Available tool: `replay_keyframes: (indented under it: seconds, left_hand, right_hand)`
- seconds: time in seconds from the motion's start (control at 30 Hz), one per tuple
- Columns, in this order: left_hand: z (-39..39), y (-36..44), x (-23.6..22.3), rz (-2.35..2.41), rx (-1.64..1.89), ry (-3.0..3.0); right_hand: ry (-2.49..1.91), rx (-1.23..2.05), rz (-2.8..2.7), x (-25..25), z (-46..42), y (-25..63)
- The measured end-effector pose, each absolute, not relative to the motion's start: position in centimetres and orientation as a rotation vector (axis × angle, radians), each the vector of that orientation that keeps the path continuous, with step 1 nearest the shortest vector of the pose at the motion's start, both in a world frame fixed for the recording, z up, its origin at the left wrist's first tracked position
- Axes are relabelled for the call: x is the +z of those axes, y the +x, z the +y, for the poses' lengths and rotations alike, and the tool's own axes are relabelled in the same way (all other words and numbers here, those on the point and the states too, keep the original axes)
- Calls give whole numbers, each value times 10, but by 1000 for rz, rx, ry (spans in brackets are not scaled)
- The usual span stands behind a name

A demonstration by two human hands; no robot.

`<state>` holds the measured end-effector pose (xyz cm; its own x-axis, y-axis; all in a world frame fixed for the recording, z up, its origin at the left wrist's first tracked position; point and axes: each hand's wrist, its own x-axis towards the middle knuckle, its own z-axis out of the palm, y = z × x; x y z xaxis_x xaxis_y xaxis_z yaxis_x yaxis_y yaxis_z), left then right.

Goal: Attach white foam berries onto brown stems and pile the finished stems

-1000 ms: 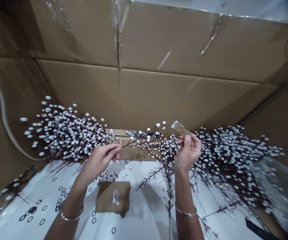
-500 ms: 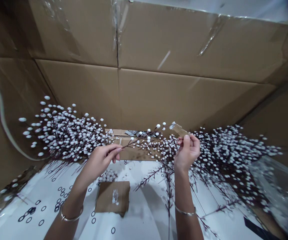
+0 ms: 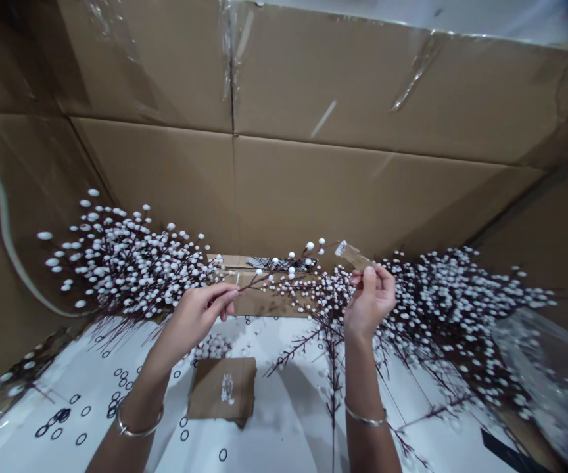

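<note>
Between thumb and fingers, my left hand (image 3: 204, 314) pinches the stem of a brown berry branch (image 3: 264, 274), whose white-tipped twigs reach up to the right. My right hand (image 3: 370, 302) grips a small strip of cardboard (image 3: 355, 256) with white paste on its upper end. A small gap separates that pasted end from the branch's outermost berries. Below my left hand, a square piece of cardboard (image 3: 222, 392) with a smear of white paste lies on the white table surface (image 3: 284, 433). Loose white balls (image 3: 213, 346) sit just behind it.
Bunches of white-berry branches rest at the left (image 3: 136, 259) and at the right (image 3: 442, 289). Several black rings (image 3: 62, 415) are scattered on the left of the table. A cardboard wall (image 3: 363, 197) rises behind, and clear plastic (image 3: 550, 374) lies at the right.
My left hand and the branch have shifted very slightly left, opening the gap to the cardboard strip a little. My right hand stays nearly still.
</note>
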<state>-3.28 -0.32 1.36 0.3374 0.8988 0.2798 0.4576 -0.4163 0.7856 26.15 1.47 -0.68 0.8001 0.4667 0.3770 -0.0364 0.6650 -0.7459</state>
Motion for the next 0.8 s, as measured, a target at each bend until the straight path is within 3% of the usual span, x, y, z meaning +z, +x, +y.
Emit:
replay_keyframes:
  seconds: [0.8]
  left_hand:
    - [-2, -39, 13, 1187, 996, 1947]
  right_hand:
    - [-815, 354, -608, -11, 17, 267]
